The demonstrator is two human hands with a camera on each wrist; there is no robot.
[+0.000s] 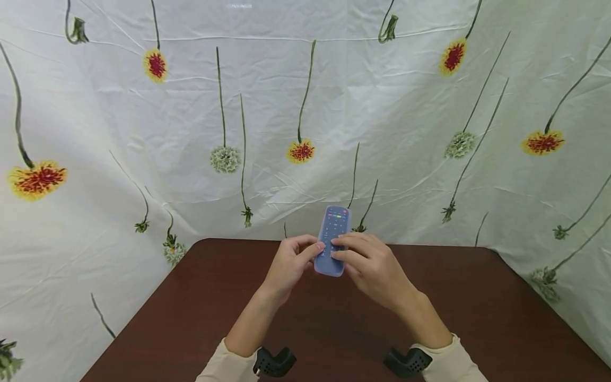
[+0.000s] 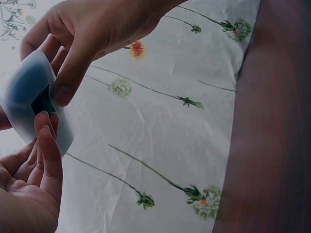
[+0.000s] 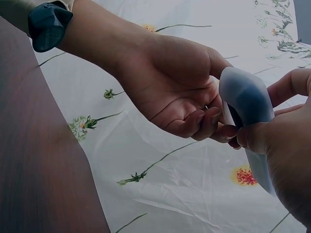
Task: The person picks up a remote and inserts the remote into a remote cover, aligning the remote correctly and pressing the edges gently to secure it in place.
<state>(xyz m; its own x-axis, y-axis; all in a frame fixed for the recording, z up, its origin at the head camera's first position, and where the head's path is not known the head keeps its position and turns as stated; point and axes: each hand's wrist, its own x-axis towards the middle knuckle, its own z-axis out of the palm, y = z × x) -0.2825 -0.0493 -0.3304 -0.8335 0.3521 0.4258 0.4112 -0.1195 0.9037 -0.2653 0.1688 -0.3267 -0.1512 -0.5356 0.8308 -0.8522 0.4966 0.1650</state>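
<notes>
A blue remote control (image 1: 338,224) with small rows of buttons is held up over the table, its button face towards the head camera. My left hand (image 1: 288,265) pinches its left edge, thumb on the front and fingers behind. From the other side my right hand (image 1: 379,268) grips the lower part, with two fingers over the buttons and the thumb at the back. In the left wrist view the remote's pale blue underside (image 2: 24,87) has a dark opening near the fingertips. The right wrist view shows its rounded end (image 3: 250,97) between both hands.
Below the hands lies a dark brown tabletop (image 1: 334,329) with rounded far corners. A white cloth (image 1: 267,85) printed with flowers hangs behind it and down its sides. Black devices are strapped at the left wrist (image 1: 274,362) and right wrist (image 1: 408,362).
</notes>
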